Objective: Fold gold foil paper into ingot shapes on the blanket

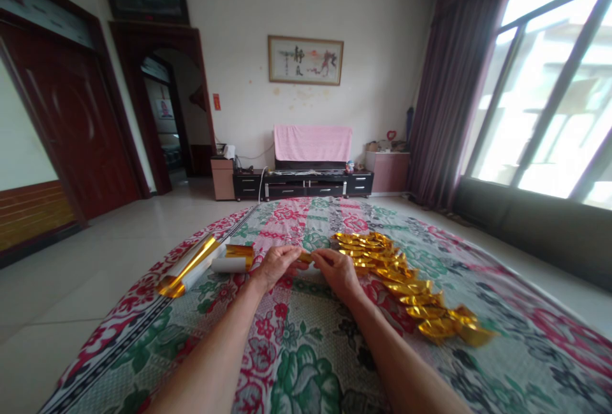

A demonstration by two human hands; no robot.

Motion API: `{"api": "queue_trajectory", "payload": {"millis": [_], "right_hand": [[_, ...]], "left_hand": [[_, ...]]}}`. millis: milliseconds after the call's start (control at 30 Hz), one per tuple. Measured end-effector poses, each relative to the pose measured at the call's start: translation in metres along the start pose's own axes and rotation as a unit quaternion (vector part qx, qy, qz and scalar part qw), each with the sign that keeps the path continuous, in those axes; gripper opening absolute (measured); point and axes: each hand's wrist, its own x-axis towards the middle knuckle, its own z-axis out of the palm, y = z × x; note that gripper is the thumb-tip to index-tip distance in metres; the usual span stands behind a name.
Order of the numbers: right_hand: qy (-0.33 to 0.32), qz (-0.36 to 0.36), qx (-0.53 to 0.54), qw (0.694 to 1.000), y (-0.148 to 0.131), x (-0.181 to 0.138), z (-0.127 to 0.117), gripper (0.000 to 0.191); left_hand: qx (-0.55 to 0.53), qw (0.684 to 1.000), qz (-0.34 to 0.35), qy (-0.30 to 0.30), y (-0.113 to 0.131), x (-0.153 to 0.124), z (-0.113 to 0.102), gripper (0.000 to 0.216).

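Observation:
My left hand (278, 265) and my right hand (338, 270) meet over a flowered cloth (306, 350), fingers pinched together on a small piece of gold foil paper (306, 258) held between them. To the right of my right hand lies a long heap of folded gold paper pieces (406, 283), running toward the near right. To the left of my left hand lie rolled sheets of gold and white paper (205, 262).
The flowered cloth covers a round surface with pale floor tiles (71, 286) around it. At the far wall stand a low black TV cabinet (303, 183) under a pink cover (312, 143). Dark wooden doors (71, 133) are at left, a large window (549, 95) at right.

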Motion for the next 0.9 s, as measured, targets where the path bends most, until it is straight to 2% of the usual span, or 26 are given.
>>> {"api": "queue_trajectory", "payload": {"millis": [333, 567, 733, 900], "right_hand": [[-0.016, 0.056, 0.070, 0.996, -0.004, 0.001, 0.001, 0.029], [-0.029, 0.050, 0.105, 0.993, 0.007, 0.003, 0.004, 0.030], [-0.027, 0.043, 0.104, 0.993, 0.006, 0.003, 0.004, 0.024], [-0.029, 0.068, 0.089, 0.993, 0.008, 0.005, 0.003, 0.024]], "left_hand": [[0.009, 0.999, 0.045, 0.008, -0.004, 0.004, -0.002, 0.035], [0.016, 0.998, 0.053, 0.022, -0.003, 0.004, -0.001, 0.034], [0.058, 0.994, 0.062, 0.063, 0.001, 0.005, 0.006, 0.033], [0.140, 0.979, 0.110, 0.103, 0.000, 0.009, 0.011, 0.034]]}}
